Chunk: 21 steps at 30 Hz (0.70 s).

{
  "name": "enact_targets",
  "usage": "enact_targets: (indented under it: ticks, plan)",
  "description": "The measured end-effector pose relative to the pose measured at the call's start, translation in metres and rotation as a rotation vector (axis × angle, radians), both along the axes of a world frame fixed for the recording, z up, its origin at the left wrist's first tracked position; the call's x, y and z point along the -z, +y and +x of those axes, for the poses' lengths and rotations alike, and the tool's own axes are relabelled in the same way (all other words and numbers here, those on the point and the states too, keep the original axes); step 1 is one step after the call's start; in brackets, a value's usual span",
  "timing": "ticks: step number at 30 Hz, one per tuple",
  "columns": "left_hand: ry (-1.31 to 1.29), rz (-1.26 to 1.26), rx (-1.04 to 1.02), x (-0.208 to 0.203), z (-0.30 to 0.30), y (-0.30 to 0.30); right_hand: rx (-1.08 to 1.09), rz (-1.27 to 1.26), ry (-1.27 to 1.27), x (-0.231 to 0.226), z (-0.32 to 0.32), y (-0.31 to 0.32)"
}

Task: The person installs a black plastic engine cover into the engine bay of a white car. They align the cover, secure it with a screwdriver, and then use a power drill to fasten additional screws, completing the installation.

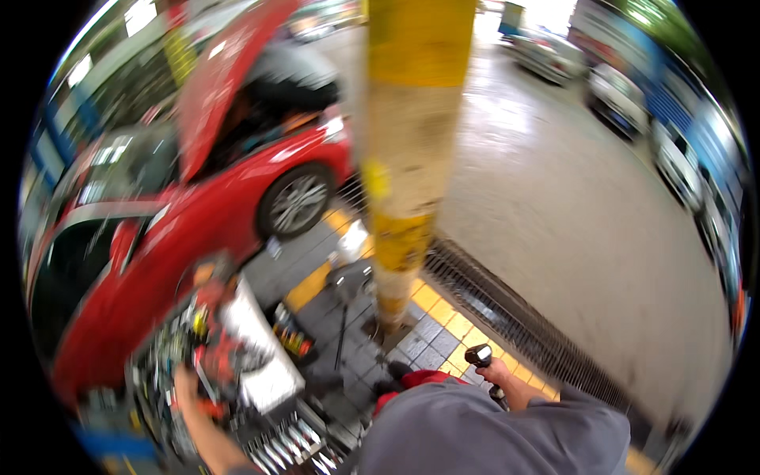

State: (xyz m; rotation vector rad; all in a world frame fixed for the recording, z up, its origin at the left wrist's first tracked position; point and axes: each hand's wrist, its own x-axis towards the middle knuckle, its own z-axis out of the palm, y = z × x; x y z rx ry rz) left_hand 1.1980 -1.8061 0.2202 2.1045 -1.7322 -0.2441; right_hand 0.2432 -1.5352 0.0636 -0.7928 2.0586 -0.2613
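Note:
My right hand (497, 372) is closed around a black handheld tool (478, 355) at my right side. The tool's rounded head has a pale top face and pokes out past my fingers; its exact kind does not show. My left arm reaches down to a cluttered tool cart, where my left hand (186, 385) is among the tools, its fingers smeared by motion. Beside that hand lie red-and-black power tools (226, 356), also blurred. Silver wrenches (286, 445) lie in a row in the cart, nearer to me.
A red car (198, 214) with its hood (226, 79) raised stands to the left. In front of me rises a yellow-and-white pillar (412, 142). A floor grate (522, 321) runs along the right. Parked cars (621, 99) line the far right. A dark container of bottles (291, 336) stands beside the cart.

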Motion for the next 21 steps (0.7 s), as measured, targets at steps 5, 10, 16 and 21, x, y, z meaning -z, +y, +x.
enact_targets:
  ticks: [5,10,16,21]
  plan:
    - [0.272,0.104,-0.085,-0.03,-0.042,0.018,0.023,-0.016,0.128,-0.013,0.005,0.037]
    - [0.384,-0.081,-0.437,-0.076,-0.069,0.044,0.111,-0.046,0.099,-0.059,0.019,0.038]
    - [0.375,-0.443,-0.169,-0.134,-0.299,0.022,0.204,-0.239,0.201,-0.043,-0.02,0.05]
    - [0.571,-0.472,0.12,-0.151,-0.482,0.042,0.289,-0.404,0.035,-0.117,-0.063,0.048]
